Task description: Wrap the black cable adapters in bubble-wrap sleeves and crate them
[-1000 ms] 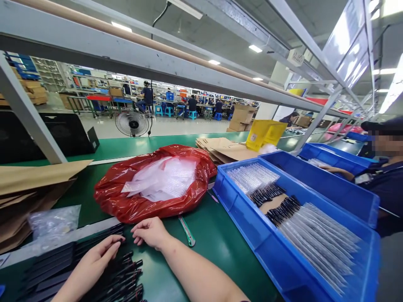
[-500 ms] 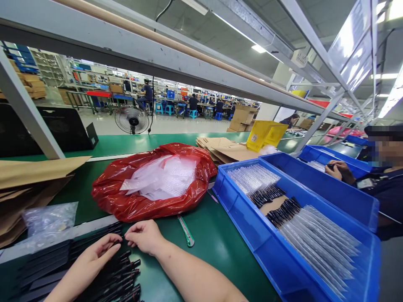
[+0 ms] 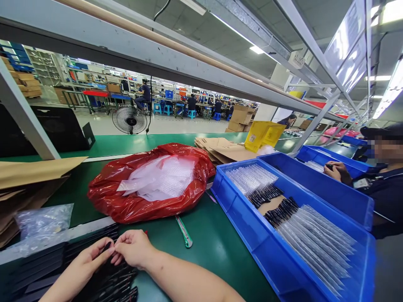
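My left hand pinches a slim black stick-shaped part between thumb and fingers. Fingertips of my right hand close on the same part from the other side, hiding most of it. A small red tip shows just beyond my right hand; what it belongs to is unclear. Below both hands lies a pile of similar black parts, with flat black blades to the left. Ahead sits an open red plastic bag holding clear bubble-wrap sleeves.
A green box cutter lies right of my hands. The blue bin holds rows of sleeved black parts. Cardboard and a clear plastic bag are at left. At right, a co-worker's hands hold something dark.
My right hand has moved left and down until its fingertips meet those of my left hand. A black part now shows between them, and the red tip has appeared.
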Demonstrator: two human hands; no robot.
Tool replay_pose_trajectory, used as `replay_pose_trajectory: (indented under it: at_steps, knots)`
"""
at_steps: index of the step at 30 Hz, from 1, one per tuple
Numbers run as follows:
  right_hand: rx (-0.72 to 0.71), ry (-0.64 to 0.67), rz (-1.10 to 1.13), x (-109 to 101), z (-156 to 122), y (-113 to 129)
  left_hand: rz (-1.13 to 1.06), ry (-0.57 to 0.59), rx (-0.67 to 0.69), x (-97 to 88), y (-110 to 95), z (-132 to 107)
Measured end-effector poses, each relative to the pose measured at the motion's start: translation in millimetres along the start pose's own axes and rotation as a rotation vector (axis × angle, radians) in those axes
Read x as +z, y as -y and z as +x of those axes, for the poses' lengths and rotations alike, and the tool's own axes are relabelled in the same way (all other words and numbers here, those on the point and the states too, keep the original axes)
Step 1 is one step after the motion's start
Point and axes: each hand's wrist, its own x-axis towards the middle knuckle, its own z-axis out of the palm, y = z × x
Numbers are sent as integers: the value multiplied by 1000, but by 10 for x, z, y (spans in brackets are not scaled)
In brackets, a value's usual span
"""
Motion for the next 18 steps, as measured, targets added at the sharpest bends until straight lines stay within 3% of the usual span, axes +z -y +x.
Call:
replay_pose_trajectory:
  at_steps: [7,18]
  knots:
    - [-17,-14,23,-2,5,-17,9,-8,-5,1,-40,-13]
    - [-196,-32,-148,-96,33,-78,-9,-9,3,-76,183,19]
